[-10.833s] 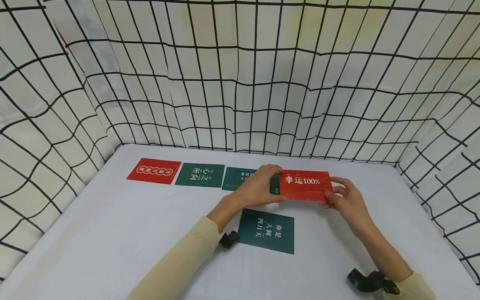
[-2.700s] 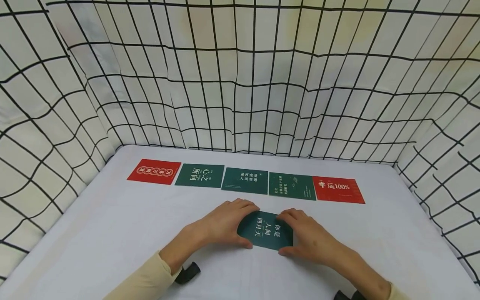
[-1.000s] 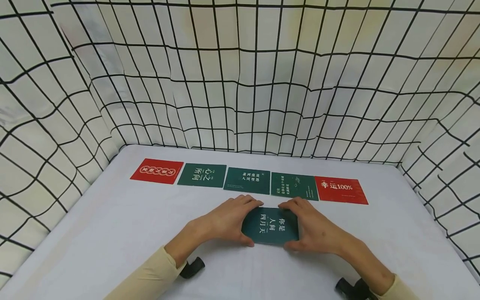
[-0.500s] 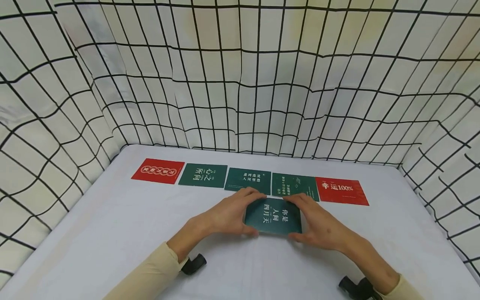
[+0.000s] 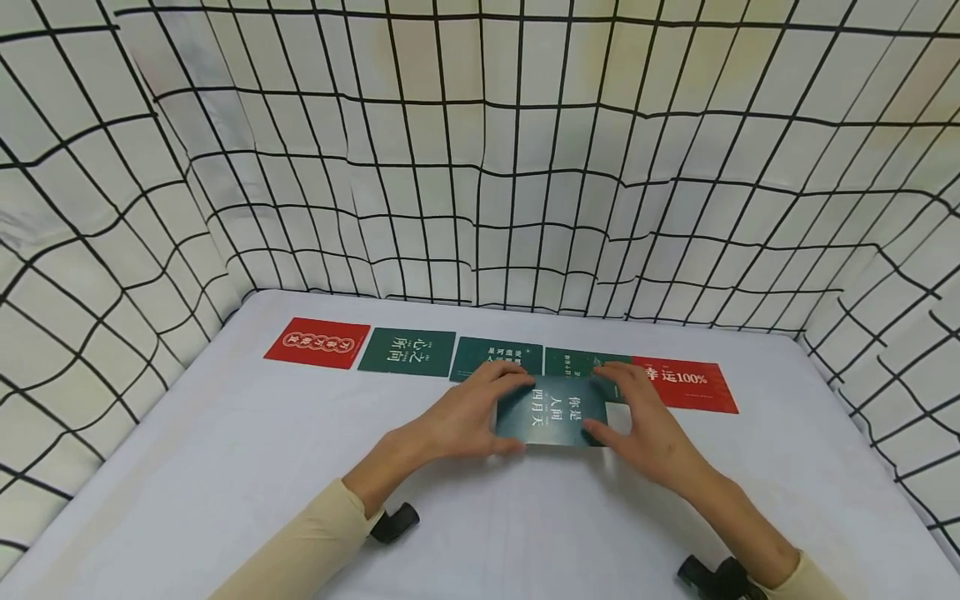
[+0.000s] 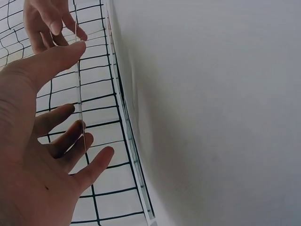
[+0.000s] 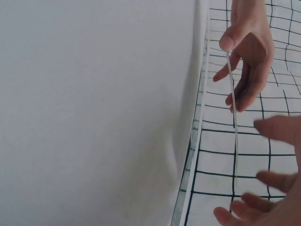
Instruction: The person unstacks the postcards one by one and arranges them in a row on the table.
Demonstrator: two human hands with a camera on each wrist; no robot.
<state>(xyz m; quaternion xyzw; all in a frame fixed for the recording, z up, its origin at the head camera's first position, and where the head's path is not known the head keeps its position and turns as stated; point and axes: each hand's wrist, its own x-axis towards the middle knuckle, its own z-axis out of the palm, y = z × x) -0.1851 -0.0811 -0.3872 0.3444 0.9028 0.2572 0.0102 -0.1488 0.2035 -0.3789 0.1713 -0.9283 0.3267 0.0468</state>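
Observation:
A dark green card (image 5: 551, 408) with white characters is held tilted above the table, in front of the row of cards; both wrist views show it edge-on. My left hand (image 5: 468, 417) grips its left end between thumb and fingers. At its right end my right hand (image 5: 652, 433) has thumb and fingers spread; in the right wrist view these fingers (image 7: 270, 179) stand apart from the card's edge. Behind lie a red card (image 5: 317, 342), a green card (image 5: 407, 352), another green card (image 5: 468, 358), a partly hidden green card (image 5: 558, 360) and a red card (image 5: 693, 385).
The white-covered table (image 5: 225, 467) reaches back to a white wall with black netting (image 5: 480, 183), which also rises at the left and right sides. Dark wrist cameras show at the left wrist (image 5: 395, 523) and right wrist (image 5: 712, 577).
The red card held earlier lies at the row's right end. The green card has been lifted and moved away from me, tilting up, and my right fingers have come off its edge.

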